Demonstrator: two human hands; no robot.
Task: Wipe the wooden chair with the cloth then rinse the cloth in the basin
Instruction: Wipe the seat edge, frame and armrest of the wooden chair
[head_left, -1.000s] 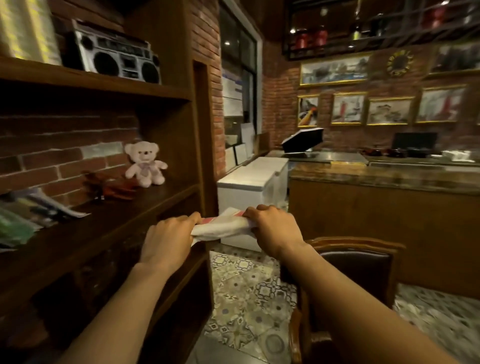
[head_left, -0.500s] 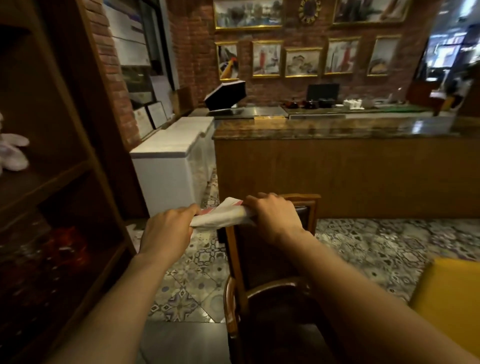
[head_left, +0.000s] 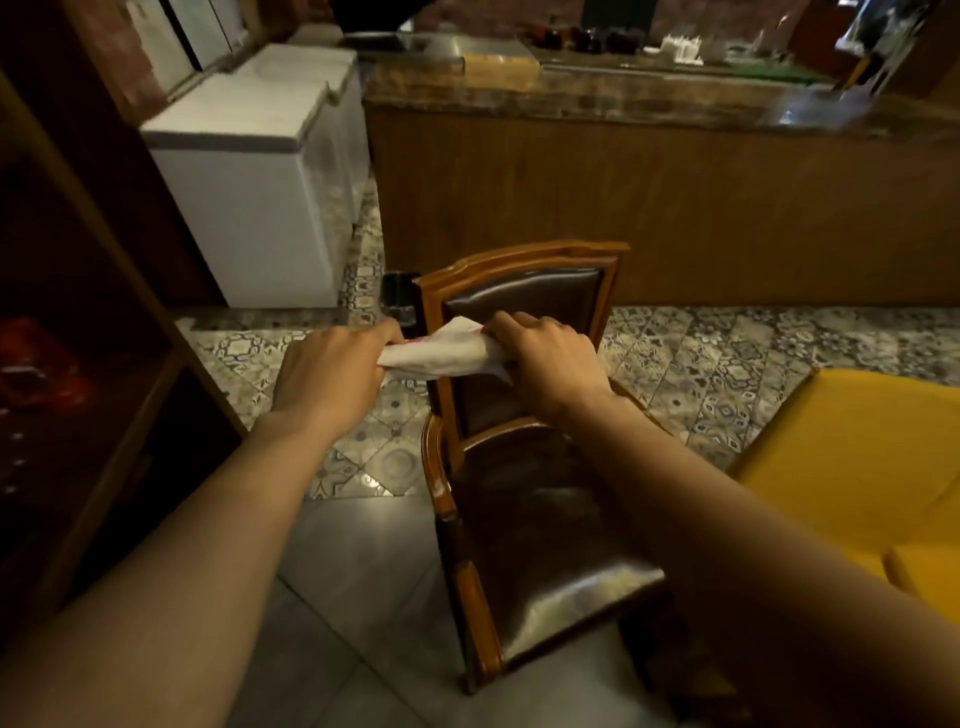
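A wooden chair (head_left: 524, 260) with dark leather seat and back stands on the floor in front of me, its back toward the counter. A white cloth (head_left: 441, 356) with a bit of red on it is stretched and bunched between both hands, held in the air in front of the chair's backrest. My left hand (head_left: 332, 371) grips the cloth's left end. My right hand (head_left: 550, 361) grips its right end, above the seat. The cloth is not touching the chair as far as I can tell. No basin is in view.
A dark wooden shelf unit (head_left: 78, 322) stands at the left. White chest freezers (head_left: 249, 171) sit beyond it. A long wood counter (head_left: 675, 208) with a stone top runs across the back. A yellow seat (head_left: 841, 478) is at the right. Patterned floor tiles (head_left: 727, 353) surround the chair.
My view has swung right and tilted down, from the shelf to the chair, which is now fully in front of me. Both hands keep the same grip on the cloth.
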